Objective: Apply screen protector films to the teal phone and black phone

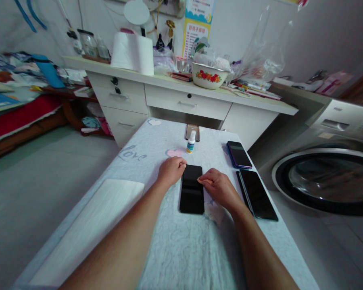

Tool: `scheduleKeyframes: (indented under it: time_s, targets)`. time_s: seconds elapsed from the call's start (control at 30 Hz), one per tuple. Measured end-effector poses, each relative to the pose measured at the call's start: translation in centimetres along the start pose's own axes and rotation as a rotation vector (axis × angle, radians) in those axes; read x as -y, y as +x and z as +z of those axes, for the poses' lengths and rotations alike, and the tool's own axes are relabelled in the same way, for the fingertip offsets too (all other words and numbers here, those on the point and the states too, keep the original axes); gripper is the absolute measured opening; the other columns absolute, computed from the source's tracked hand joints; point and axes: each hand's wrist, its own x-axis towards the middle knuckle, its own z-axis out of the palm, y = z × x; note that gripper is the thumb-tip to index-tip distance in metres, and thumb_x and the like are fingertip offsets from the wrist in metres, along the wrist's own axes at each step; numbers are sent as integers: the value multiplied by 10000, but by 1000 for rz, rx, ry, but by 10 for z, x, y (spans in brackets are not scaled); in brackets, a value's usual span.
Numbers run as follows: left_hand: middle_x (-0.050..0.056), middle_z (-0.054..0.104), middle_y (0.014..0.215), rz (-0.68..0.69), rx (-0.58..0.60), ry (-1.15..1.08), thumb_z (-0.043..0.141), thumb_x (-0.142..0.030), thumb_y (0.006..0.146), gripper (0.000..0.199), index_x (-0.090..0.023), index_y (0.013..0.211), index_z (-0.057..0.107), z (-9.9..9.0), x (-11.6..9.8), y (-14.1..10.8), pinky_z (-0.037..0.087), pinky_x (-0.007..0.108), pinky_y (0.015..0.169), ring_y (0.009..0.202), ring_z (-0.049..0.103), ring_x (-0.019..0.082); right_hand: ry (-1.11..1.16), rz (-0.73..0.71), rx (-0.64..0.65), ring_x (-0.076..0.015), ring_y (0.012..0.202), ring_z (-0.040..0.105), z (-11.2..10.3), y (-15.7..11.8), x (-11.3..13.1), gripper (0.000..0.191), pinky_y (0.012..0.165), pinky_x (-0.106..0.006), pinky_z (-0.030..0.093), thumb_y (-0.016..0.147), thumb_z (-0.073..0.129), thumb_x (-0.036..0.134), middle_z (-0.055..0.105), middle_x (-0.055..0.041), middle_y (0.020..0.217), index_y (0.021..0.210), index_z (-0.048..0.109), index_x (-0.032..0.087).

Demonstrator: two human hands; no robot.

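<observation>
Left hand (171, 170): narrow, at phone (192, 198) top-left corner | Right hand (219, 187): pinched narrow, at right edge; grasped item indeterminable | Phone: flat, centred between hands | Progress: hands positioned, bottle (190, 143) unheld; completed/remaining work indeterminable | Text: "Love" on tablecloth (181, 249); bottle label illegible; brands unreadable

Table (175, 253): phone (192, 191) mid-surface. Bottle (190, 144) just beyond, case (188, 132) right behind that. Sheet (105, 213) to the left. Right edge, second phone (239, 154), third phone (258, 195) nearer (a tidy file, from where I stand). Desk (187, 100) past the far end; on it, roll (131, 54) left of bowl (208, 76). Washer (335, 141) right of table, bed (24, 117) far left.
</observation>
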Motion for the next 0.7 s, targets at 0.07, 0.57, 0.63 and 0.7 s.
scheduleKeyframes:
  time_s: [0.07, 0.57, 0.63, 0.7]
  targets:
    - [19, 725, 948, 0, 2, 3, 538, -213, 821, 175, -217, 888, 700, 0, 0, 0, 464, 250, 775, 874, 633, 157, 38, -4, 46, -134, 776, 619, -4, -2, 1, 154, 710, -243, 452, 852, 614, 152, 657, -27, 842, 875, 753, 211]
    - [23, 725, 933, -4, 12, -12, 538, -209, 814, 184, -209, 891, 705, -1, -1, 0, 464, 262, 773, 852, 631, 161, 339, -24, 386, -121, 755, 626, -18, -15, 8, 107, 716, -243, 505, 820, 651, 192, 656, -14, 809, 819, 756, 212]
    - [23, 726, 933, -4, 11, -11, 537, -205, 814, 186, -209, 888, 707, -1, -1, 0, 464, 262, 774, 851, 631, 160, 392, -20, 437, -118, 746, 624, -18, -17, 6, 94, 705, -238, 506, 816, 665, 228, 656, -12, 808, 811, 758, 214]
    - [23, 726, 935, -3, 11, -9, 537, -203, 813, 185, -208, 884, 708, -1, 0, 0, 465, 262, 775, 854, 632, 161, 433, -13, 479, -119, 751, 626, -18, -18, 4, 103, 707, -238, 506, 820, 668, 257, 659, -14, 811, 814, 761, 213]
